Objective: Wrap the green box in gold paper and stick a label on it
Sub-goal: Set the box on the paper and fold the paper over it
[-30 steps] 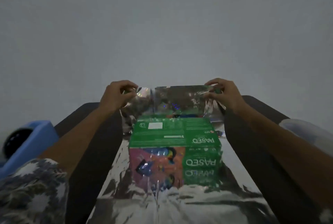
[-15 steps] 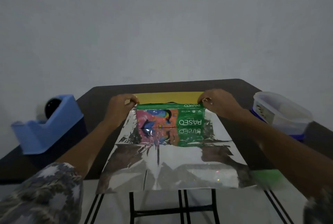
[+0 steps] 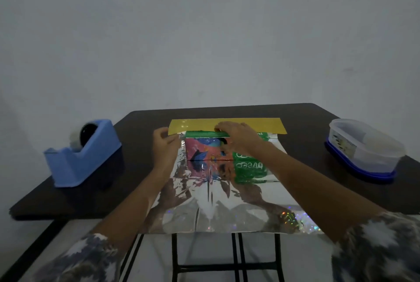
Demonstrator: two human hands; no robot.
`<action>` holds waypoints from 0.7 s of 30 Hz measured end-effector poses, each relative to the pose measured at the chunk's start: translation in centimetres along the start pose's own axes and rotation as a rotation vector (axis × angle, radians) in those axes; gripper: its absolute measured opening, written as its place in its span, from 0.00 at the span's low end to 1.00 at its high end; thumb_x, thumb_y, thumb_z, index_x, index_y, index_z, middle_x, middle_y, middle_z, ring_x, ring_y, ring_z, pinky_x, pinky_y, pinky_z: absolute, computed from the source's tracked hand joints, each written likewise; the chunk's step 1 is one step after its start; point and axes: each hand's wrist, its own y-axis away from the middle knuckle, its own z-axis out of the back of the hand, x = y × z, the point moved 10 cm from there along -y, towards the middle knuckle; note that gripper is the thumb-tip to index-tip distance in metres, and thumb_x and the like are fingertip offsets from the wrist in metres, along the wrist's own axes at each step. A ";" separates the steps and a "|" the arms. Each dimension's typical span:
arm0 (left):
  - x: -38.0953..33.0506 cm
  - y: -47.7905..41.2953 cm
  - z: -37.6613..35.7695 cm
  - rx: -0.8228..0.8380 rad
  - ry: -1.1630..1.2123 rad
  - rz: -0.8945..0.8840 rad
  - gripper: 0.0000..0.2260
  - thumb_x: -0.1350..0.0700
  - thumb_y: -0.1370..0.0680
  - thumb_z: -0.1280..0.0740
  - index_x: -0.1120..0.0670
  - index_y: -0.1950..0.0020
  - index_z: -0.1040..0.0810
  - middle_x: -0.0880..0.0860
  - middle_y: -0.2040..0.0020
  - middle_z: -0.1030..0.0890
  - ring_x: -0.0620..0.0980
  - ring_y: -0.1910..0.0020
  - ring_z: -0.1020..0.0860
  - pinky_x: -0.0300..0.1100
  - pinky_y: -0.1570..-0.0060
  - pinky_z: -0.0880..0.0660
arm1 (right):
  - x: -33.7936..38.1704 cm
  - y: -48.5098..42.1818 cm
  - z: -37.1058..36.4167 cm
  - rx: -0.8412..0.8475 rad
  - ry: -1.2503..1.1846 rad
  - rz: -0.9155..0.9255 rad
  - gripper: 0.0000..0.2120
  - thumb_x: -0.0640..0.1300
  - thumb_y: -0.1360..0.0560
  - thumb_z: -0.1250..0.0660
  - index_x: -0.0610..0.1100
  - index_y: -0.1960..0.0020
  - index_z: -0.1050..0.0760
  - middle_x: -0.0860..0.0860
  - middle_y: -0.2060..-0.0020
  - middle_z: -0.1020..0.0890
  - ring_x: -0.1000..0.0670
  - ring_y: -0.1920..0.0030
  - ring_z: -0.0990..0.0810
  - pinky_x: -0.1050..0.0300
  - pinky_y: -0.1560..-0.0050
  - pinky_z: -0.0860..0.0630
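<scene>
**Item:** green box [image 3: 204, 152], flat on the silver inner face of the gold paper [image 3: 250, 125], far middle of the tabletop [image 3: 318, 145]. The gold face shows only as a strip folded up behind the box's far edge.

**Left hand** [image 3: 164, 145]: pinches the paper at the fold, just left of the box's far left corner.

**Right hand** [image 3: 238, 138]: laid across the box's far top edge, fingers stretched out, apparently pressing rather than gripping.

**Nearby:** blue tape dispenser [image 3: 79, 156] at left; lidded plastic container [image 3: 363, 147] at right.

**Step in hand (judged):** bringing the far flap over the box.

**Handling:**
- Keep the box pinned while the left hand draws the paper taut and square to the box's edge.
- The foil looks slippery and creases easily.
- Smooth from the middle outward before reaching for tape.
</scene>
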 end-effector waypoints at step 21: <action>1.3 0.9 -3.1 0.201 0.062 0.038 0.12 0.63 0.26 0.29 0.59 0.43 0.22 0.54 0.51 0.19 0.49 0.52 0.19 0.39 0.56 0.21 | -0.1 0.1 0.1 -0.060 -0.147 -0.047 0.39 0.49 0.28 0.29 0.46 0.24 0.46 0.43 0.31 0.31 0.43 0.33 0.31 0.46 0.31 0.36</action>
